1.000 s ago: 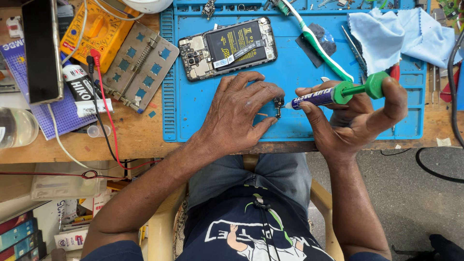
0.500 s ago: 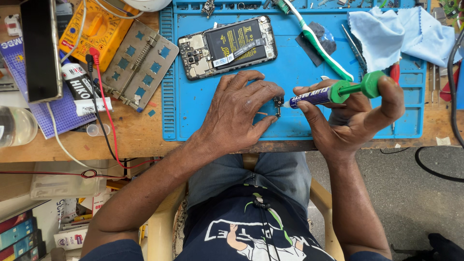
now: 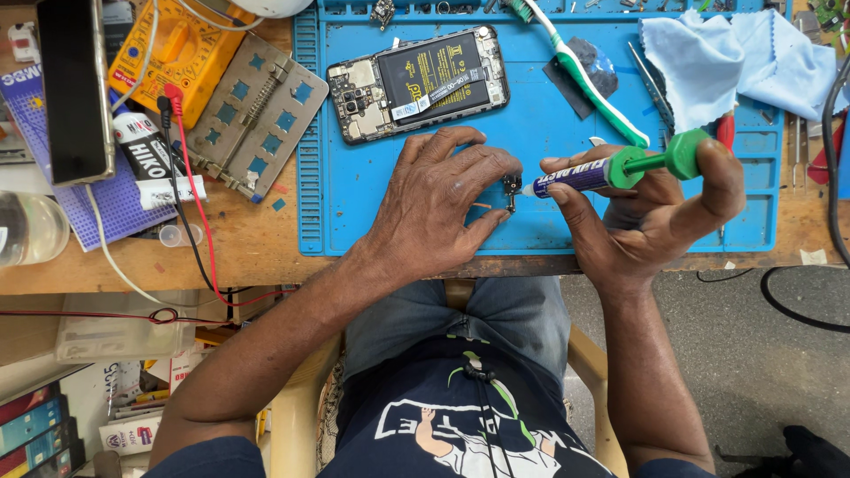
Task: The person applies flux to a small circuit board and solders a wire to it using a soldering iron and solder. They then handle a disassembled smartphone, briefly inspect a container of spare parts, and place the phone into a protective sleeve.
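My left hand [image 3: 443,199] rests on the blue work mat [image 3: 531,133], fingertips pinching a small dark electronic part [image 3: 512,188]. My right hand [image 3: 651,221] grips a purple syringe with a green plunger [image 3: 620,168], thumb on the plunger end, its tip pointed at the small part and nearly touching it. Behind my hands lies an opened phone [image 3: 416,81] with its battery and board exposed.
A green-and-white toothbrush [image 3: 589,75], tweezers [image 3: 651,84] and a light blue cloth [image 3: 735,62] lie on the mat. Left of it are a metal board holder [image 3: 252,115], a yellow multimeter [image 3: 168,53] with red and black leads, a glue tube [image 3: 155,159] and a dark phone [image 3: 75,88].
The syringe has tilted slightly, its tip closing in on the small part. My left hand has stayed in place.
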